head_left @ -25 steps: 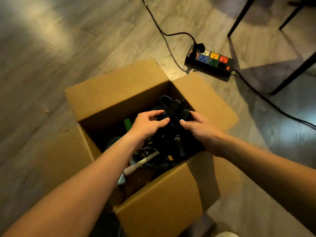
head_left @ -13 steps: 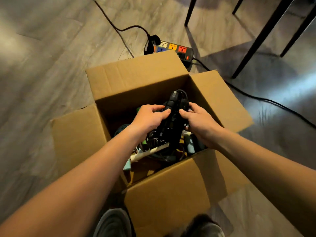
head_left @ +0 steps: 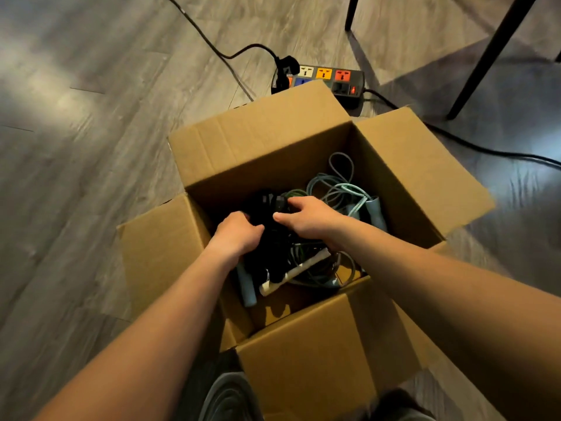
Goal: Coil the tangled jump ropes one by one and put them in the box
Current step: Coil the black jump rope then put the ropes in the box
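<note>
An open cardboard box (head_left: 303, 354) stands on the floor in front of me. Both my hands reach down into it. My left hand (head_left: 238, 235) and my right hand (head_left: 306, 218) grip a coiled black jump rope (head_left: 267, 208) low in the box's left half. A light green rope (head_left: 340, 189) lies coiled at the right, with its pale blue handles (head_left: 375, 212) against the right wall. A cream handle (head_left: 293, 273) and a blue handle (head_left: 247, 287) lie near the front wall, over a dark green rope (head_left: 299, 253).
A power strip (head_left: 331, 79) with coloured sockets lies on the wooden floor just behind the box, with black cables (head_left: 473, 144) running left and right. Black furniture legs (head_left: 482, 62) stand at the upper right. My shoes (head_left: 224, 396) show at the bottom edge.
Both hands have lowered the black rope from rim height down into the box's left half. The camera has shifted, so more of the box's inside shows.
</note>
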`<act>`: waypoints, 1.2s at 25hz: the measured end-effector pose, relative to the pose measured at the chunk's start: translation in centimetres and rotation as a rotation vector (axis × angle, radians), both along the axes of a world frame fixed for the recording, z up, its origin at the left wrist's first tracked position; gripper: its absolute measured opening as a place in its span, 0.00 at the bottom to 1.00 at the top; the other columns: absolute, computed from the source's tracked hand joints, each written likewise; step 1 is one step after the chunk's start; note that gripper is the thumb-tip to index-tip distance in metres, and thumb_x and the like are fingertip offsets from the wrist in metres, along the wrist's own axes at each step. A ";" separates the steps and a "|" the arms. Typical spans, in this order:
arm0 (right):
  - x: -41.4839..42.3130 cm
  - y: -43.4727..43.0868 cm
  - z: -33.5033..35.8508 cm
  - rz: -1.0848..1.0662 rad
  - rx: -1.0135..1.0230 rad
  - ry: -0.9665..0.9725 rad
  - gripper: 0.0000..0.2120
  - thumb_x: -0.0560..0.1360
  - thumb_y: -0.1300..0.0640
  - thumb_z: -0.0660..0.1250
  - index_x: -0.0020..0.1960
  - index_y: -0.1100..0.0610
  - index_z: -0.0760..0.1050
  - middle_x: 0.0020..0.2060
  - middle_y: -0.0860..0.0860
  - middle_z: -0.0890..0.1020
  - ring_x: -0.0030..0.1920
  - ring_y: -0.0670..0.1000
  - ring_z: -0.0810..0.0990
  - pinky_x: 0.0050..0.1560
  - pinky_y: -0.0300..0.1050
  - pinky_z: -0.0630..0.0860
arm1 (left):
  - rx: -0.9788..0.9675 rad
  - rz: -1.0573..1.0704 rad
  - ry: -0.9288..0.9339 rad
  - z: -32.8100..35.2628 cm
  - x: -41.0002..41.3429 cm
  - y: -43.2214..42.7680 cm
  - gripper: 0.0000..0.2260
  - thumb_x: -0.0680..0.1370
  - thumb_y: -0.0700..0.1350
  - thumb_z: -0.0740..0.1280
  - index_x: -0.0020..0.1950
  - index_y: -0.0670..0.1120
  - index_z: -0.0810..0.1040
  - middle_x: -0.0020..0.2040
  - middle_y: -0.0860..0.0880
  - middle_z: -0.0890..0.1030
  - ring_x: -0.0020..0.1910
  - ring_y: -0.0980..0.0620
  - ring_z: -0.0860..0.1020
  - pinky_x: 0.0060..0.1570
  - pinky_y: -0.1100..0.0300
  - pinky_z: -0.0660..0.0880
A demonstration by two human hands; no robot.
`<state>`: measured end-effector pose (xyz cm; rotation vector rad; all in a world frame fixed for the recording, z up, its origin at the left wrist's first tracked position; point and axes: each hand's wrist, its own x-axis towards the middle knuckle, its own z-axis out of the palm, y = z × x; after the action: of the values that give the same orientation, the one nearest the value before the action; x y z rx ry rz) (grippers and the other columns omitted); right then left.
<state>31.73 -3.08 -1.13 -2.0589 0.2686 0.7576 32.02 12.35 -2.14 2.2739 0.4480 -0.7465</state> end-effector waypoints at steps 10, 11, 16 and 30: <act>0.3 0.7 -0.3 0.010 -0.198 -0.106 0.33 0.76 0.43 0.70 0.76 0.56 0.65 0.71 0.56 0.73 0.70 0.57 0.72 0.66 0.48 0.70 | 0.362 -0.278 -0.049 1.2 0.6 -0.3 0.15 0.75 0.54 0.73 0.54 0.45 0.79 0.47 0.46 0.81 0.48 0.45 0.81 0.45 0.54 0.80; 0.1 0.8 -0.1 -0.010 -0.214 -0.144 0.33 0.76 0.44 0.71 0.75 0.55 0.66 0.69 0.56 0.74 0.69 0.57 0.73 0.64 0.48 0.72 | 0.388 -0.319 -0.063 1.7 0.2 -0.4 0.15 0.76 0.53 0.72 0.55 0.44 0.79 0.47 0.46 0.81 0.49 0.45 0.81 0.45 0.55 0.78; -3.3 -0.5 2.2 0.011 -0.192 -0.220 0.31 0.74 0.47 0.74 0.72 0.52 0.68 0.55 0.53 0.81 0.56 0.53 0.80 0.58 0.51 0.78 | 0.349 -0.386 -0.469 4.9 -4.4 1.2 0.18 0.76 0.47 0.72 0.66 0.49 0.77 0.61 0.47 0.78 0.60 0.46 0.75 0.57 0.52 0.75; -8.9 -11.5 4.7 -0.183 -0.335 -0.219 0.14 0.75 0.55 0.72 0.60 0.53 0.77 0.45 0.49 0.81 0.44 0.48 0.80 0.37 0.36 0.74 | 0.244 -0.476 -0.536 5.6 0.8 3.2 0.21 0.77 0.43 0.70 0.68 0.58 0.76 0.77 0.48 0.65 0.74 0.46 0.67 0.69 0.48 0.69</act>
<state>22.81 -14.60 3.55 -2.3702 0.4774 0.3896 32.78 15.59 3.47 2.7199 -0.2787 -0.2746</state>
